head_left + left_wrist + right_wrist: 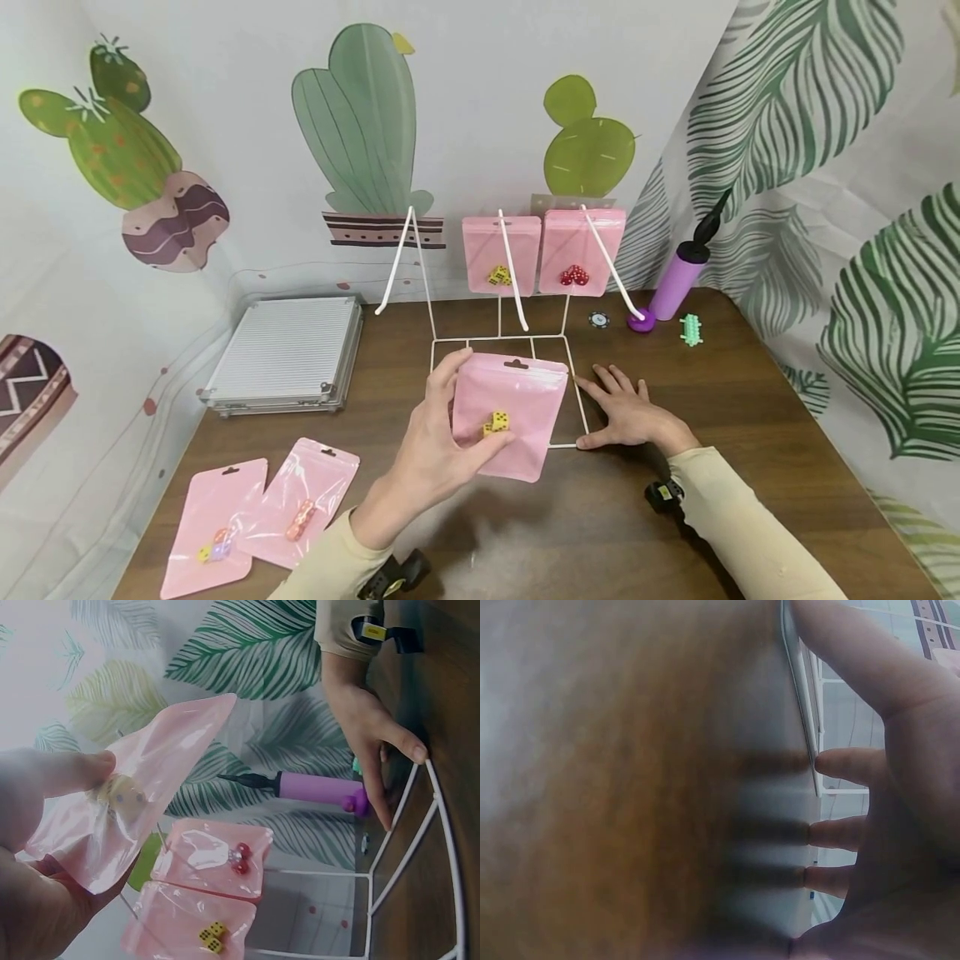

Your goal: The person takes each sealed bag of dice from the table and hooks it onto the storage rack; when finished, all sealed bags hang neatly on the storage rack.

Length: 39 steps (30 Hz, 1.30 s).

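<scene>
Left hand (pixel 431 454) holds one pink pouch (pixel 528 425) of yellow dice (pixel 500 420) between fingers and thumb, near one white rack (pixel 498 337). The right hand (pixel 633 417), fingers spread wide, touches the rack's base. Two hanging pouches (pixel 480 242) occupy two of three prongs (pixel 513 270); two loose pouches (pixel 217 500) overlap leftward on the counter (pixel 787 467).

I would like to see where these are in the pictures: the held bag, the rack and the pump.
Held bag (pixel 528 412): head view, on the face toward the camera.
Rack (pixel 500 337): head view, on the rear base wire.
Pump (pixel 677 282): head view, on its purple barrel.
</scene>
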### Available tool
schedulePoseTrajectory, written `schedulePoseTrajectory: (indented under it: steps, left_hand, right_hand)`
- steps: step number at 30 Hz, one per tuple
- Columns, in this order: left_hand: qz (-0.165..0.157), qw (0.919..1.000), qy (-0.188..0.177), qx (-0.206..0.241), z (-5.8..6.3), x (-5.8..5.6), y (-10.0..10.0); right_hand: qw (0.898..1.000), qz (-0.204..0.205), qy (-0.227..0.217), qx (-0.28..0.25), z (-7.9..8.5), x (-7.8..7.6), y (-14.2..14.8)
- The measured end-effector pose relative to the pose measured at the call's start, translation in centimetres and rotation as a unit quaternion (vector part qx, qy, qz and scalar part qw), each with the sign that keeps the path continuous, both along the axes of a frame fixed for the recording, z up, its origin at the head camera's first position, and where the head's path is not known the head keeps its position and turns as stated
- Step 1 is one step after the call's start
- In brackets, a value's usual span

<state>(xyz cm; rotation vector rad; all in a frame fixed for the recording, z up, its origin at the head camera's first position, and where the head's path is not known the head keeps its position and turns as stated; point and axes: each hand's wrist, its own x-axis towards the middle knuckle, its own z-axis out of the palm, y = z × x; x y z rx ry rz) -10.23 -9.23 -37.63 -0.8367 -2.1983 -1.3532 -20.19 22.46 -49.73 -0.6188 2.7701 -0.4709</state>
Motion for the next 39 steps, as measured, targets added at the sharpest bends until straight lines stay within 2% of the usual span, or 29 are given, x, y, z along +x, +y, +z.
schedulePoseTrajectory:
  steps: [7,18,25,33,39]
  left_hand:
    - [-0.013,0.9994,0.001,0.031,1.0,-0.6,0.9]
    - [0.001,0.9992,0.005,0.040,1.8,-1.8,1.7]
    - [0.017,0.9989,0.000,0.043,1.9,-2.1,1.9]
    - [0.031,0.9981,-0.032,0.042,1.6,-2.6,2.1]
    - [0.037,0.9979,-0.031,0.044,1.2,-2.8,2.2]
  right_hand:
    - [1.000,-0.001,-0.004,0.000,-0.1,-0.1,0.1]
    - [1.000,-0.002,-0.009,0.006,-0.1,-0.4,0.1]
    - [1.000,0.000,-0.006,0.003,-0.1,-0.3,0.1]
    - [1.000,0.000,-0.001,0.006,-0.1,-0.2,0.1]
    - [1.000,-0.001,-0.003,0.004,-0.2,-0.2,0.1]
